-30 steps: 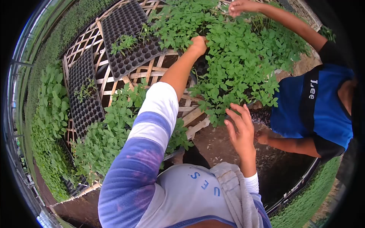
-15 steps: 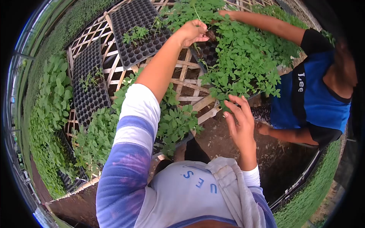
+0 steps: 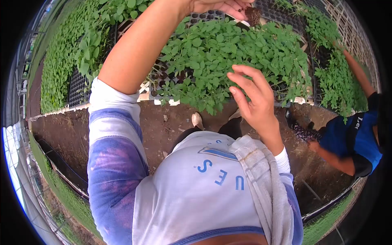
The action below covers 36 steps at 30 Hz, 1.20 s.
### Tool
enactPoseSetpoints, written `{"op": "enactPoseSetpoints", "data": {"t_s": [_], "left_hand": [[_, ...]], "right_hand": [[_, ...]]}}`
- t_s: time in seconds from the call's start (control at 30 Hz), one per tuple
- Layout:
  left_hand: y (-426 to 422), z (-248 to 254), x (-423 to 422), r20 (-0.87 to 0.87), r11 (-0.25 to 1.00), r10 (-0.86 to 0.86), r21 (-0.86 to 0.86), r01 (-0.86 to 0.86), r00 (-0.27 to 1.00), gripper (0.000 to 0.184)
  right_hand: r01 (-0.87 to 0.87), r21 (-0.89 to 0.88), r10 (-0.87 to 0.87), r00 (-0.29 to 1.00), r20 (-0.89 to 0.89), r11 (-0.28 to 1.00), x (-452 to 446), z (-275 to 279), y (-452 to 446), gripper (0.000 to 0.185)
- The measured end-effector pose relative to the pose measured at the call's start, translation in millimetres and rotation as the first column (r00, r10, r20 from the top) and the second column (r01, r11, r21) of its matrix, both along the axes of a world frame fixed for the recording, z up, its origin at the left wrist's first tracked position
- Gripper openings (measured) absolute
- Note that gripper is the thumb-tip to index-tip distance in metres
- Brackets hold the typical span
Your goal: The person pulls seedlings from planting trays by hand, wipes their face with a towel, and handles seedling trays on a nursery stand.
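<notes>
My left hand is at the top edge, partly cut off, with its fingers closed on a seedling. The seedling's dark root plug shows beside my fingertips; its stem and leaves are out of frame. My right hand is lower, in front of the near edge of the leafy seedlings. Its fingers are apart and slightly curled, with nothing held. Beneath these seedlings, a dark cell tray shows at the left, on a slatted bench.
Another person in a blue and black shirt is at the right, one arm reaching into more seedlings. Dark cell trays lie behind the near plants. Leafy plants fill the upper left. Brown soil lies below the bench edge.
The view has swung, bringing my shoes and the bench's near edge into sight. My left hand is now at the top edge with the seedling. The other person appears farther right and lower.
</notes>
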<state>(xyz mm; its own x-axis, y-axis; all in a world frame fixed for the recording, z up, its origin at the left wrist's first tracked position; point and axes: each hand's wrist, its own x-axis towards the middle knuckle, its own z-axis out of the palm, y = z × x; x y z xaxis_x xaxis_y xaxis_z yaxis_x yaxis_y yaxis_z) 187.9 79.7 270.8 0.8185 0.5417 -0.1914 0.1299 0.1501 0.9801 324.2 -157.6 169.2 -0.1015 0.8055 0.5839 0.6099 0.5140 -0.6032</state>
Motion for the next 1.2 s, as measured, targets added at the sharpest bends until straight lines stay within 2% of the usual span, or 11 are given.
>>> {"op": "enactPoseSetpoints", "data": {"t_s": [0.13,0.2,0.3,0.43,0.57,0.7,0.8,0.9,1.03,1.13,1.2], "left_hand": [[-31,-27,-141,-0.033,0.972,0.236,0.009,-0.236,0.971,0.005],[-42,-43,-180,-0.113,0.945,0.296,0.179,-0.274,0.948,0.010],[-66,-78,-228,-0.123,0.925,0.379,0.084,-0.371,0.917,0.011],[-84,-143,-238,-0.162,0.879,0.466,-0.023,-0.476,0.870,0.009],[-89,-207,-226,-0.242,0.860,0.511,0.137,-0.492,0.825,0.008],[-92,-249,-214,-0.319,0.818,0.550,0.395,-0.419,0.772,0.010],[-94,-259,-207,-0.344,0.668,0.586,0.717,-0.197,0.734,0.014],[-93,-260,-203,-0.488,0.650,0.545,0.760,0.025,0.682,0.014],[-99,-263,-196,-0.401,0.557,0.582,0.831,0.013,0.708,0.015],[-98,-257,-192,-0.479,0.571,0.598,0.817,0.077,0.643,0.014],[-93,-247,-192,-0.665,0.724,0.518,0.676,0.138,0.538,0.020]], "right_hand": [[-0.321,-0.176,0.348,0.924,0.159,0.931,-117,-18,19,0.042],[-0.371,-0.230,0.416,0.888,0.198,0.900,-161,-38,25,0.046],[-0.143,-0.319,0.301,0.794,0.528,0.937,-195,-67,30,0.051],[-0.121,-0.453,0.395,0.712,0.581,0.883,-195,-82,21,0.047],[-0.108,-0.488,0.413,0.707,0.575,0.866,-191,-90,9,0.041],[-0.090,-0.445,0.355,0.749,0.559,0.891,-187,-97,-4,0.040],[-0.087,-0.453,0.344,0.779,0.525,0.887,-185,-99,-9,0.040],[-0.075,-0.442,0.323,0.792,0.518,0.894,-184,-101,-13,0.040],[-0.065,-0.459,0.322,0.797,0.511,0.886,-181,-99,-14,0.040],[-0.064,-0.464,0.324,0.799,0.507,0.884,-181,-98,-13,0.040],[-0.059,-0.465,0.322,0.797,0.511,0.883,-180,-96,-12,0.039]]}}
